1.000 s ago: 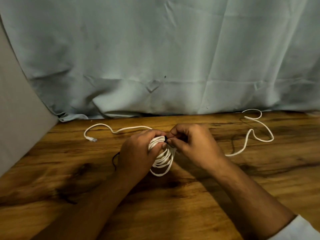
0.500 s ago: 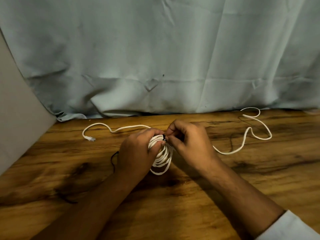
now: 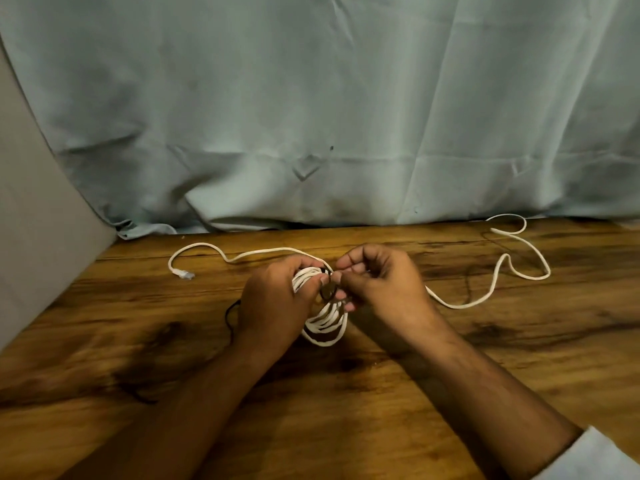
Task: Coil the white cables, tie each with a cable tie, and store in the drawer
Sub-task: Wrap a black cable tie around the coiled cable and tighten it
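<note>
Left hand grips looped white cable coil; right hand pinches thin black tie over grainy wooden table.

Wide bare counter lies open on the near side. A cloth walls off the far edge, a grey panel the left. Loose cable snakes across the far right and far left.

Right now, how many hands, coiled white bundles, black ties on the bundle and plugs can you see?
Hands: 2, the left hand and the right hand
coiled white bundle: 1
black tie on the bundle: 1
plug that I can make out: 1
Total: 5
</note>
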A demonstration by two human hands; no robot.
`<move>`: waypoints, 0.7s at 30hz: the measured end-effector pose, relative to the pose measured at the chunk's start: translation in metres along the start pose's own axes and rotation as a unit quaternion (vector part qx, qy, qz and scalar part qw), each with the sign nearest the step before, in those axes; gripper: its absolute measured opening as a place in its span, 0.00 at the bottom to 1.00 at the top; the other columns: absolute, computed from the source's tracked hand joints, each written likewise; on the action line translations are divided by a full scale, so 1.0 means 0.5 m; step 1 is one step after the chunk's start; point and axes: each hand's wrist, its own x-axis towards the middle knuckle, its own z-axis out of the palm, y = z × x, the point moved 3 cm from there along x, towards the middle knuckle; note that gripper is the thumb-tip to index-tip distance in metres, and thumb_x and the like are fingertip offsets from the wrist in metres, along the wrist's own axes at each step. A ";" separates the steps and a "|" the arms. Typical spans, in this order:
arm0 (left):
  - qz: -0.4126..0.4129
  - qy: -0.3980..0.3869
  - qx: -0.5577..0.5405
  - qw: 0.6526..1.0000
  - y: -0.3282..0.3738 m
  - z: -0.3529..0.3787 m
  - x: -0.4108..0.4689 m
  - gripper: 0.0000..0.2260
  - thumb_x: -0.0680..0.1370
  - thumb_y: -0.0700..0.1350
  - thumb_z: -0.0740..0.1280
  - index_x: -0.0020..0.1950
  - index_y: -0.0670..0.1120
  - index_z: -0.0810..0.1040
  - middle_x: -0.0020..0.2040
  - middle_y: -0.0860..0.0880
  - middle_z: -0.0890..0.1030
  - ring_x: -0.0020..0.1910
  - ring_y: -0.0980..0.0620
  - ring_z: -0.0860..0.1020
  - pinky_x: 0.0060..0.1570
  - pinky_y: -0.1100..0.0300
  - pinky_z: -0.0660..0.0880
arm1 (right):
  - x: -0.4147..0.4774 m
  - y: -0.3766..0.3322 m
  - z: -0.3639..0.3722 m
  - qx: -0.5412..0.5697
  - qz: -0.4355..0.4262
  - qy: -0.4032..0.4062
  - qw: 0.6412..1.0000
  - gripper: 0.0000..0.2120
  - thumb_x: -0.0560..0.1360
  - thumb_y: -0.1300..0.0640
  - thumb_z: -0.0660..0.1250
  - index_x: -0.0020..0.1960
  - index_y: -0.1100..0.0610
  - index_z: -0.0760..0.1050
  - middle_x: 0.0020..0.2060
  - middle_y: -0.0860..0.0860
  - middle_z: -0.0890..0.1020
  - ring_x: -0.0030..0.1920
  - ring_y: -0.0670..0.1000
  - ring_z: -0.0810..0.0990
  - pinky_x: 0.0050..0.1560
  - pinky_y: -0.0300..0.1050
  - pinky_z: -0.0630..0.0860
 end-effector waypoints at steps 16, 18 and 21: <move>-0.164 -0.007 -0.159 0.974 -0.024 -0.003 0.004 0.11 0.70 0.53 0.73 0.48 0.49 0.86 0.41 0.52 0.87 0.43 0.52 0.85 0.48 0.46 0.83 | -0.010 -0.025 0.003 -0.087 -0.048 -0.182 0.978 0.04 0.80 0.60 0.70 0.52 0.59 0.84 0.42 0.55 0.88 0.34 0.50 0.84 0.30 0.43 0.78; -0.166 -0.015 -0.154 0.974 -0.024 -0.002 0.003 0.09 0.72 0.52 0.74 0.48 0.50 0.86 0.41 0.52 0.87 0.43 0.53 0.85 0.48 0.46 0.83 | -0.009 -0.026 0.003 -0.027 -0.028 -0.181 0.983 0.08 0.80 0.60 0.69 0.55 0.63 0.83 0.46 0.57 0.88 0.38 0.51 0.86 0.33 0.43 0.80; -0.159 -0.011 -0.140 0.977 -0.019 -0.005 0.002 0.04 0.76 0.45 0.74 0.50 0.49 0.86 0.42 0.52 0.87 0.43 0.55 0.85 0.47 0.48 0.83 | -0.007 -0.027 -0.004 0.001 -0.015 -0.154 0.988 0.08 0.78 0.66 0.71 0.56 0.64 0.82 0.47 0.60 0.88 0.43 0.53 0.88 0.36 0.43 0.82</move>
